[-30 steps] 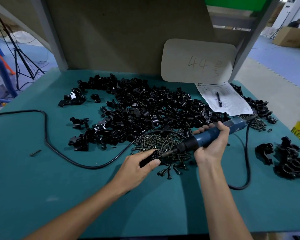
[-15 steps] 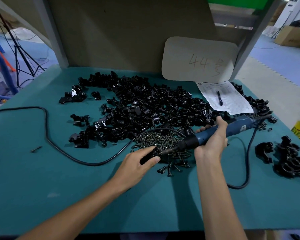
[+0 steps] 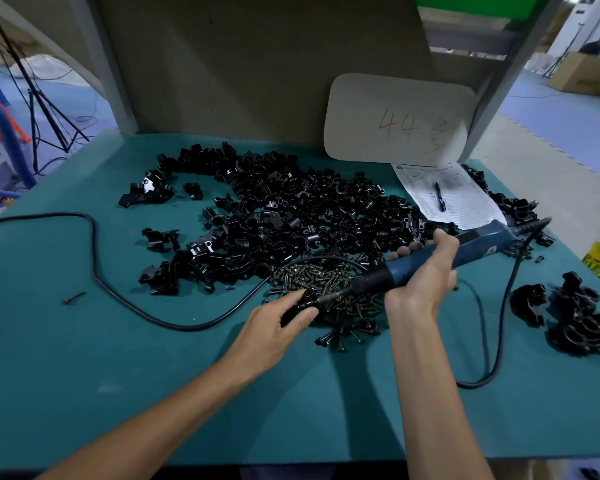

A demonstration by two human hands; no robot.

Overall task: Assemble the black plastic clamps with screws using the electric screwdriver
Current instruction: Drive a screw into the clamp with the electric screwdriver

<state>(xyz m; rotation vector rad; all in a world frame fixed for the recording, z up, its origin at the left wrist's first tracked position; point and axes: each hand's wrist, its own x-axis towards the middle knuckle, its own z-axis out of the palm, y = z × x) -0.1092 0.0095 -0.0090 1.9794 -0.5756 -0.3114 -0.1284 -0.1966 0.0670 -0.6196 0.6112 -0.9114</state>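
My left hand (image 3: 274, 327) grips a black plastic clamp (image 3: 300, 303) low over the table, in front of the screw heap. My right hand (image 3: 425, 275) is wrapped round the blue electric screwdriver (image 3: 478, 242), which slants down to the left; its bit tip meets the clamp in my left hand. A heap of dark screws (image 3: 326, 275) lies just behind and under the tool's nose. A large pile of loose black clamps (image 3: 291, 216) covers the middle of the green table (image 3: 153, 393).
The screwdriver's black cord (image 3: 94, 258) loops across the left of the table and another loop (image 3: 496, 341) lies right of my right arm. Several clamps (image 3: 582, 317) sit at the right edge. A paper with a pen (image 3: 444, 195) and a "44" board (image 3: 399, 119) stand at the back. One stray screw (image 3: 73, 297) lies left.
The screwdriver's rear end has tilted a little higher and my right hand has shifted slightly along it. My left hand keeps the clamp in the same spot at the bit.
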